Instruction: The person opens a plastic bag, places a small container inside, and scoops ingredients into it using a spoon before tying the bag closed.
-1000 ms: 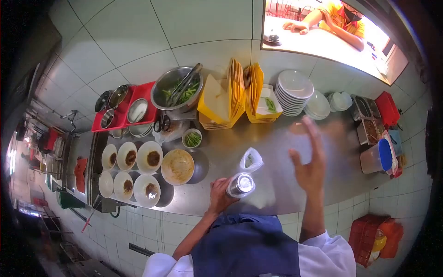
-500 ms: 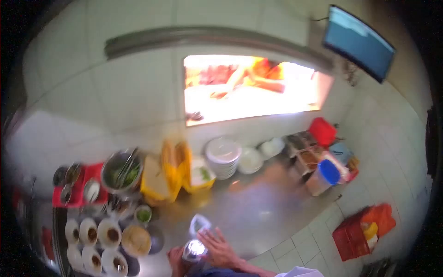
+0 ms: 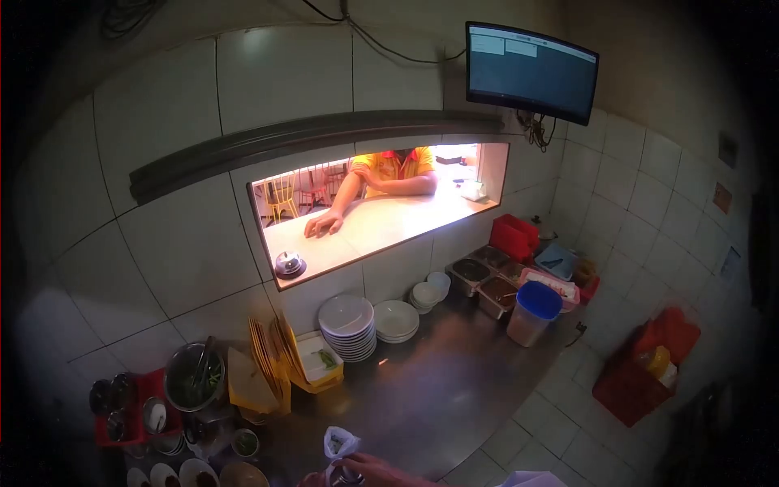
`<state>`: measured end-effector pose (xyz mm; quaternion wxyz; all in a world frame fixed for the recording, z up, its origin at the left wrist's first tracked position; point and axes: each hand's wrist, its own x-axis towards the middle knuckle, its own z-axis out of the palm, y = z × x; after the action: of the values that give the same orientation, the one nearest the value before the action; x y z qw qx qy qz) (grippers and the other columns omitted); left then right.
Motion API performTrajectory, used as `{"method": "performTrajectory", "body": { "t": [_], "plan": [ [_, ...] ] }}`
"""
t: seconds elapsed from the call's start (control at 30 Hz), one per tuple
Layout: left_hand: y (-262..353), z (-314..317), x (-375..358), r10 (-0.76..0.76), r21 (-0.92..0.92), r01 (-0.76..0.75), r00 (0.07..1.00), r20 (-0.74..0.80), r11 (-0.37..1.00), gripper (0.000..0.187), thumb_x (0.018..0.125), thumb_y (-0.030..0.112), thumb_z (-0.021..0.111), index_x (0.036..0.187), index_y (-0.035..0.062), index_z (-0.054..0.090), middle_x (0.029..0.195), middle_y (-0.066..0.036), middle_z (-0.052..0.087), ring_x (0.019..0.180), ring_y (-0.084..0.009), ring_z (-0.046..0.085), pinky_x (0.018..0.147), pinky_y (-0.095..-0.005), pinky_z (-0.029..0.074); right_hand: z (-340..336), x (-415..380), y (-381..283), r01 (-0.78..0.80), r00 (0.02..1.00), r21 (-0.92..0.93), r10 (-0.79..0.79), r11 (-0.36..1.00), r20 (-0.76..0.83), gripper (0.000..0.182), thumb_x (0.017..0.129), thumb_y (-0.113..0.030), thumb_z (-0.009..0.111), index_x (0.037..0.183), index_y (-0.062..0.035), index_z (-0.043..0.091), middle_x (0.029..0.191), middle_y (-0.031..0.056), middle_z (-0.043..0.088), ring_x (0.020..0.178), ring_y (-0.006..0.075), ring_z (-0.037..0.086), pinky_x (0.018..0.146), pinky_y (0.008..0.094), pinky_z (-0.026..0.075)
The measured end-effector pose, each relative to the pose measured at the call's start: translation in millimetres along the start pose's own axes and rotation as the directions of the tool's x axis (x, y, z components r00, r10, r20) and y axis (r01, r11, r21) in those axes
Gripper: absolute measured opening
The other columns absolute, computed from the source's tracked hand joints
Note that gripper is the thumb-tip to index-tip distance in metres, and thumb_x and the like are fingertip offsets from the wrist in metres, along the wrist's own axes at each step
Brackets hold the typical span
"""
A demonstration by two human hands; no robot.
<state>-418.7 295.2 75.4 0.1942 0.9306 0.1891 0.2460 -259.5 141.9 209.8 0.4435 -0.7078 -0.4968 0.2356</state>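
Note:
At the bottom edge, my right hand (image 3: 377, 471) reaches in from the right, its fingers curled over a shiny round metal container (image 3: 347, 477). The container is mostly cut off by the frame. My left hand (image 3: 312, 480) shows only as a sliver at the container's left side, its fingers out of sight. Just beyond both hands, a small clear plastic bag (image 3: 341, 442) stands with its mouth open and something greenish inside. A small cup of chopped greens (image 3: 245, 442) sits to the left on the steel counter (image 3: 406, 422).
White bowls with brown sauce (image 3: 195, 472), a bowl of greens with tongs (image 3: 195, 377), yellow holders (image 3: 260, 373) and stacked plates (image 3: 347, 325) line the counter. A blue-lidded tub (image 3: 535, 312) stands right. Beyond the serving window, a person (image 3: 393, 174) leans near a bell (image 3: 289, 264).
The view has tilted up, so my hands sit lower in the frame. My right hand, spread flat over the metal container before, now has its fingers curled over it.

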Motion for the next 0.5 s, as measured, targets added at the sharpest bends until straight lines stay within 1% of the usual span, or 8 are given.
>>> {"method": "performTrajectory", "body": {
  "t": [0.1,0.2,0.3,0.37,0.4,0.43,0.47,0.5],
  "plan": [
    [5,-8,2,-0.029,-0.03,0.03,0.999,0.024,0.999,0.075,0.06,0.038,0.092,0.122,0.0074,0.062,0.112,-0.015,0.065,0.112,-0.0383,0.057,0.098,-0.0534,0.039,4,2,10,-0.004,0.998,0.025,0.006,1.0,-0.066,0.062,0.08,-0.028,0.08,0.134,-0.0075,0.059,0.124,0.0234,0.06,0.113,0.0424,0.06,0.099,0.046,0.049],
    [0,-2,-5,-0.032,-0.001,0.032,0.999,0.019,0.999,0.08,0.063,0.042,0.09,0.129,0.0073,0.059,0.118,-0.017,0.063,0.117,-0.0383,0.055,0.101,-0.0539,0.037,6,6,28,-0.054,0.999,0.05,0.054,0.997,0.002,0.055,0.088,-0.024,0.076,0.137,-0.0075,0.056,0.127,0.0197,0.061,0.113,0.0363,0.062,0.094,0.0436,0.052],
    [-5,3,-10,-0.114,-0.041,0.118,0.989,0.096,0.992,0.084,0.07,0.049,0.085,0.136,0.0065,0.053,0.129,-0.019,0.058,0.125,-0.0382,0.05,0.106,-0.0537,0.033,25,12,76,-0.025,0.998,0.016,0.026,1.0,-0.062,0.06,0.082,-0.027,0.083,0.136,-0.0131,0.06,0.127,0.0171,0.064,0.117,0.029,0.064,0.096,0.0417,0.053],
    [-27,31,-13,-0.063,0.038,0.065,0.996,-0.063,0.997,0.069,0.058,0.045,0.085,0.116,0.0119,0.067,0.108,-0.009,0.068,0.105,-0.0305,0.061,0.093,-0.0445,0.039,36,15,102,0.02,0.99,0.106,-0.005,0.994,-0.138,0.058,0.079,-0.024,0.085,0.132,-0.0142,0.063,0.12,0.0138,0.067,0.108,0.0259,0.066,0.091,0.0372,0.054],
    [-30,29,-15,-0.117,-0.013,0.117,0.993,-0.008,0.993,0.08,0.058,0.047,0.087,0.123,0.0076,0.062,0.113,-0.012,0.065,0.111,-0.0319,0.058,0.1,-0.0492,0.038,34,16,103,0.001,0.991,0.128,0.016,0.992,-0.129,0.057,0.08,-0.025,0.085,0.131,-0.0133,0.064,0.117,0.0123,0.068,0.104,0.0233,0.066,0.089,0.0367,0.054],
    [-29,23,-13,-0.1,-0.034,0.101,0.995,0.026,0.994,0.082,0.062,0.045,0.084,0.129,0.0054,0.057,0.121,-0.014,0.063,0.116,-0.0346,0.056,0.102,-0.0497,0.038,29,17,100,-0.026,0.994,0.156,0.043,0.987,-0.105,0.055,0.08,-0.025,0.085,0.13,-0.0124,0.064,0.114,0.0108,0.068,0.1,0.0207,0.066,0.087,0.0361,0.054],
    [-23,17,-10,-0.125,-0.044,0.126,0.991,0.043,0.991,0.081,0.064,0.044,0.084,0.129,0.0044,0.057,0.126,-0.015,0.061,0.12,-0.036,0.054,0.105,-0.0501,0.036,30,18,100,-0.039,0.991,0.208,0.064,0.977,-0.117,0.055,0.08,-0.023,0.086,0.129,-0.0121,0.064,0.11,0.0077,0.069,0.096,0.0186,0.064,0.085,0.036,0.054],
    [-22,15,-8,-0.138,-0.046,0.14,0.989,0.057,0.989,0.081,0.064,0.043,0.084,0.129,0.0041,0.056,0.129,-0.015,0.061,0.123,-0.0356,0.053,0.106,-0.05,0.036,31,19,104,-0.058,0.992,0.226,0.081,0.972,-0.096,0.055,0.081,-0.021,0.085,0.13,-0.0111,0.063,0.11,0.009,0.069,0.096,0.0189,0.066,0.084,0.0355,0.055]
  ]
}}
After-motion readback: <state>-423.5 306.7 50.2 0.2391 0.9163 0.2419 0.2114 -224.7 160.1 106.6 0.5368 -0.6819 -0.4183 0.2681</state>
